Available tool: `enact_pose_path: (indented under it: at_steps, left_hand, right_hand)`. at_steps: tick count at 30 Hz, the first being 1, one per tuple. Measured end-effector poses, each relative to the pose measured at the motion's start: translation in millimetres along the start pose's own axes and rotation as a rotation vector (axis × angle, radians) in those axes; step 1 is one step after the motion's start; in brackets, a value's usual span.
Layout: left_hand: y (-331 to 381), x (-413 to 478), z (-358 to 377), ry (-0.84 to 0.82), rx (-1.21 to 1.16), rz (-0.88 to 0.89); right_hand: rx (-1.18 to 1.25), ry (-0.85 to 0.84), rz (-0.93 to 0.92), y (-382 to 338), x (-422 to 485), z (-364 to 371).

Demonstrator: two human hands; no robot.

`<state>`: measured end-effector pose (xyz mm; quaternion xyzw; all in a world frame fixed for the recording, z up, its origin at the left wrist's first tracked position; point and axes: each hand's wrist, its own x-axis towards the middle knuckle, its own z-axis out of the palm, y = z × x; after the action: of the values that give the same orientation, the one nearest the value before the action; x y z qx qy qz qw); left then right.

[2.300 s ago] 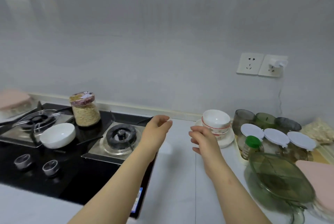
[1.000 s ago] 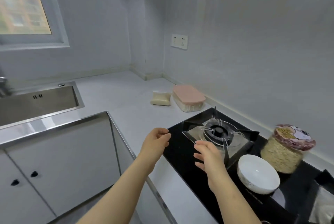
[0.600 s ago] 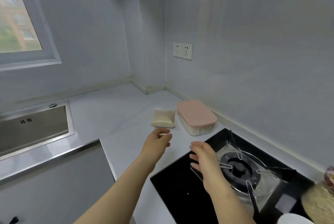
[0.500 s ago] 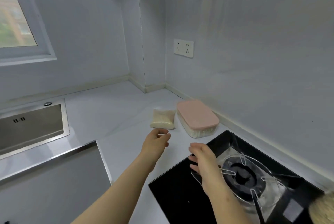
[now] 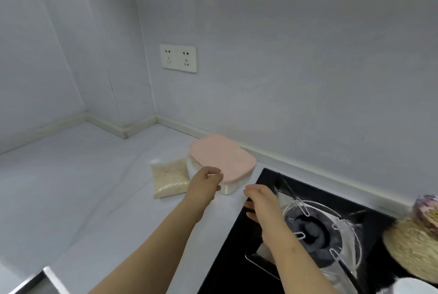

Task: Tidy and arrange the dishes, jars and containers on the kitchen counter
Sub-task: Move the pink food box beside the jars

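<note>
- Two empty hands, left hand (image 5: 206,183) and right hand (image 5: 263,201), hover with grip released, fingers loosely curled
- Just beside the left one lies the grain bag (image 5: 169,180); better not nudge it
- Pink-lidded container (image 5: 222,158) sits on the surface (image 5: 94,187) near the wall; take both sides, lift level

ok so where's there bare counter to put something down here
The counter is bare left of the grain bag, back to the corner, and in front of it. Only a narrow strip separates the pink-lidded container from the hob. The hob is crowded: burner, jar, bowl.
</note>
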<state>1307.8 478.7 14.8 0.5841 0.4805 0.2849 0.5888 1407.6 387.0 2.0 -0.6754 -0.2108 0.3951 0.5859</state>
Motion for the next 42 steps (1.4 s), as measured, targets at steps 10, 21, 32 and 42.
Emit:
enact_pose_path:
  at_steps: [10, 21, 32, 42]
  left_hand:
    - [-20, 69, -16, -0.043, -0.066, -0.250]
    - [-41, 134, 6, 0.018, -0.339, -0.507]
    - [-33, 156, 30, -0.124, -0.501, -0.715]
    - [-24, 161, 40, -0.041, -0.480, -0.761]
  right_hand:
    - [0.029, 0.106, 0.104, 13, 40, 38]
    - [0.348, 0.170, 0.433, 31, 119, 65]
    - [0.517, 0.237, 0.568, 24, 149, 57]
    - [0.521, 0.201, 0.703, 12, 156, 37]
